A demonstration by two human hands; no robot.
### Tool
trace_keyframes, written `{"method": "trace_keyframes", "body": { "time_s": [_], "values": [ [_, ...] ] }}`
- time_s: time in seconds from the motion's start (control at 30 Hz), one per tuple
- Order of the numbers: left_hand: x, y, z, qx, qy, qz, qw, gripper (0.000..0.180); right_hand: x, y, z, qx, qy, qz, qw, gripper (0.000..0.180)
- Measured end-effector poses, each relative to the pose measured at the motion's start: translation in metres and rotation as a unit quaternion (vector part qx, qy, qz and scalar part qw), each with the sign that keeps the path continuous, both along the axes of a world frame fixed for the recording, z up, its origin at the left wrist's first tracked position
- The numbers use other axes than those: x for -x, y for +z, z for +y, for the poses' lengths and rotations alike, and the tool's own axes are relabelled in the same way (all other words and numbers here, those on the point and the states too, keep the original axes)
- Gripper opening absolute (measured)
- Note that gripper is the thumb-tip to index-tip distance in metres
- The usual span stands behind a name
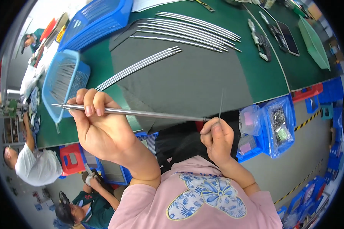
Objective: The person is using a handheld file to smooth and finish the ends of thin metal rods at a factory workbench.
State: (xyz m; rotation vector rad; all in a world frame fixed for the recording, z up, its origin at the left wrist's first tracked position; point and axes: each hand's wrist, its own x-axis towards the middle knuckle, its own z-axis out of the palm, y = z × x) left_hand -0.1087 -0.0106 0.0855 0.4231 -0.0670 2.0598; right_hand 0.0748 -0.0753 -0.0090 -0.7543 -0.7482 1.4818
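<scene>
A slim silver metal rod [156, 114] is held level across my front, above the near edge of the table. My left hand [105, 128] has its fingers curled round the rod near its narrower left tip. At the other end, my right hand [218, 139] pinches the rod's dark end between thumb and fingers. A thin, needle-like wire [221, 103] rises from that same pinch; whether it touches the rod is hidden by the fingers. Beyond, on a grey mat [195, 78], lie several similar rods [191, 28] at the back and a smaller bundle of rods [139, 68] to the left.
A light blue basket [79, 72] of thin metal pieces stands left, a larger blue basket [93, 26] behind it. Measuring tools [259, 42], a phone [288, 38] and a green tray [313, 44] lie right. Bagged blue bins [283, 145] sit below the table. Two people [38, 166] are at left.
</scene>
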Motion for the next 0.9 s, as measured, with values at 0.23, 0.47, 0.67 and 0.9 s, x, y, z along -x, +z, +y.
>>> {"method": "trace_keyframes", "body": {
  "time_s": [0.23,0.47,0.67,0.9],
  "values": [
    [0.007,-0.02,0.001,0.045,-0.013,0.0,0.999,0.011,0.0,-0.007,-0.009,0.083,-0.12,-0.083,0.986,0.024],
    [0.005,-0.023,0.012,0.068,-0.05,-0.016,0.996,0.007,-0.013,-0.014,-0.007,0.17,-0.073,-0.078,0.98,0.029],
    [0.002,-0.039,0.009,0.107,-0.007,0.088,0.99,0.01,-0.021,-0.017,-0.001,0.115,-0.103,0.011,0.988,0.021],
    [0.056,-0.078,-0.014,0.327,0.149,0.464,0.81,0.034,-0.046,-0.015,0.009,0.073,-0.156,-0.033,0.984,0.02]
  ]
}}
